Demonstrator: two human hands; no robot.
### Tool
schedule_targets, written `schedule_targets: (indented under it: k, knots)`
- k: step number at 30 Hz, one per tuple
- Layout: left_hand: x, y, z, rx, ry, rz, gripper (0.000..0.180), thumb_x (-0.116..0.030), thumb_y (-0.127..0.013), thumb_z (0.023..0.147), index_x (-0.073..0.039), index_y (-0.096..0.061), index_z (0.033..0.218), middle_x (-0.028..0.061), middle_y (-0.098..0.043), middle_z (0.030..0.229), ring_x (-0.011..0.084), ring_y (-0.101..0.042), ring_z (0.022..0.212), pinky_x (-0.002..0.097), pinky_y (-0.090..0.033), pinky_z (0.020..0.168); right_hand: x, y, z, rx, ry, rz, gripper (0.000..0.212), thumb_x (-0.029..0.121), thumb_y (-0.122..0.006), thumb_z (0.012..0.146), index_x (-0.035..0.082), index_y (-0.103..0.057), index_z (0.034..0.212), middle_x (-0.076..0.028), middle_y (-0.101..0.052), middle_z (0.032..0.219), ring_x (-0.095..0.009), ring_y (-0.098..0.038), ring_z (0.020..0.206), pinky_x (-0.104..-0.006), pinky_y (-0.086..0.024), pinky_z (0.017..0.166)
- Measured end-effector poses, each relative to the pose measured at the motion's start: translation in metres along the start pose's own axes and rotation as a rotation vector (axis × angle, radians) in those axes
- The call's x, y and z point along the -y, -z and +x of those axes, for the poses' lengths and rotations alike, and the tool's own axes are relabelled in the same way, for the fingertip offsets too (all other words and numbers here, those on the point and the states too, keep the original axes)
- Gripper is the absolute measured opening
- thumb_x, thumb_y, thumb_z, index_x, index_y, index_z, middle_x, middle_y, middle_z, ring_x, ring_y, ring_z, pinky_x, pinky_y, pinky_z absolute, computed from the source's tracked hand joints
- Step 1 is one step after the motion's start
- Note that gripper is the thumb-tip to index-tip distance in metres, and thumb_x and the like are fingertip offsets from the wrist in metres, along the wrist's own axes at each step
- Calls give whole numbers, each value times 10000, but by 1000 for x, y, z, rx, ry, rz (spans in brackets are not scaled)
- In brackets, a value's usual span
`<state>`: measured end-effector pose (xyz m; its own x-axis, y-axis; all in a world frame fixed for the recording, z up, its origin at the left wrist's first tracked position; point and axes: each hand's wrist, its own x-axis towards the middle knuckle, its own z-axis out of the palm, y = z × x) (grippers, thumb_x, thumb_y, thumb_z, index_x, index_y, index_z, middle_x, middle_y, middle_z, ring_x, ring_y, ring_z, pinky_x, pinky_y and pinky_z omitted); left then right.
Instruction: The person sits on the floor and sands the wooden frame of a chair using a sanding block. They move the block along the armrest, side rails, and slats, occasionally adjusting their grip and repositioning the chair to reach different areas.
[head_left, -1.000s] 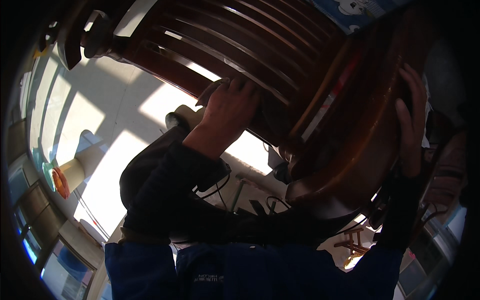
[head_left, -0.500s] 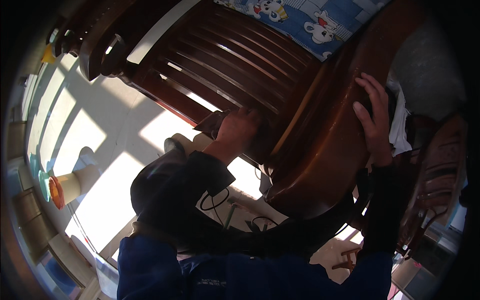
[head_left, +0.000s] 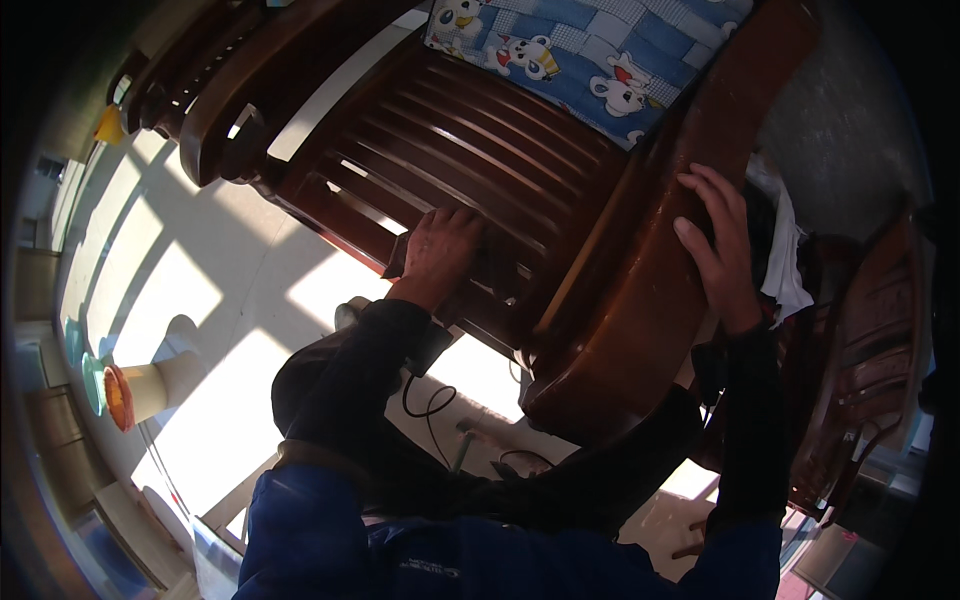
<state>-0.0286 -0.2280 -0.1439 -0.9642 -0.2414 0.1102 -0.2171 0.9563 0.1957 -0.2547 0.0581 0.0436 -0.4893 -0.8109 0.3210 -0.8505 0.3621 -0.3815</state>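
Note:
A dark reddish-brown wooden chair with a slatted seat (head_left: 470,150) stands before me. My left hand (head_left: 441,250) lies palm down on the slats near the front edge, fingers bent over. Beneath it a corner of a thin dark brown sheet (head_left: 396,258) sticks out; its kind is not clear and the rest is covered by my palm. On the broad curved armrest (head_left: 635,305) at the right rests my right hand (head_left: 722,245), fingers stretched and thumb apart, holding nothing.
A blue cushion with cartoon bears (head_left: 575,60) covers the seat's far part. White cloth (head_left: 787,255) hangs beyond the armrest. Another carved wooden chair (head_left: 865,350) is at right. An orange-rimmed cylindrical container (head_left: 140,393) stands on the sunlit floor at left. A black cable (head_left: 425,408) loops below.
My left hand has slid left along the slats with the brown sheet under it. The right hand keeps its place on the armrest while the whole view shifts slightly.

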Motion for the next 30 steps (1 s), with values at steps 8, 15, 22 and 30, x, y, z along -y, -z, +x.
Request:
schedule_targets:
  k: [8, 15, 22, 30]
  knots:
    - [-3, 58, -53, -365, 111, -169, 492, -207, -793, 930, -92, -673, 1393, 150, -581, 1491, 389, -588, 1346, 514, -516, 1104, -6, -6, 0, -47, 33, 0, 493, 363, -675, 1034, 90, -659, 1444, -135, -553, 1544, -355, -497, 1435, -496, -367, 1219]
    - [-36, 80, -111, -50, 333, -345, 248, -201, -776, 951, -68, -737, 1157, 152, -725, 1201, 369, -723, 1119, 495, -592, 915, -13, -11, -1, -84, 59, 1, 483, 412, -661, 1045, 132, -674, 1438, -113, -570, 1534, -360, -496, 1442, -497, -376, 1220]
    - [-75, -3, -195, 944, -57, -352, 349, -394, -702, 1008, -94, -752, 1178, 172, -748, 1121, 401, -725, 1099, 523, -565, 948, -22, -15, -3, -115, 87, -19, 474, 418, -680, 1039, 156, -679, 1435, -101, -577, 1533, -359, -500, 1439, -503, -389, 1215]
    - [-130, -90, -240, 1643, -312, -741, 412, -455, -625, 1058, -95, -809, 1137, 139, -786, 1054, 276, -722, 969, 471, -547, 876, -20, -13, -2, -63, 53, -35, 496, 413, -670, 1041, 151, -664, 1462, -97, -543, 1584, -348, -471, 1472, -509, -367, 1234]
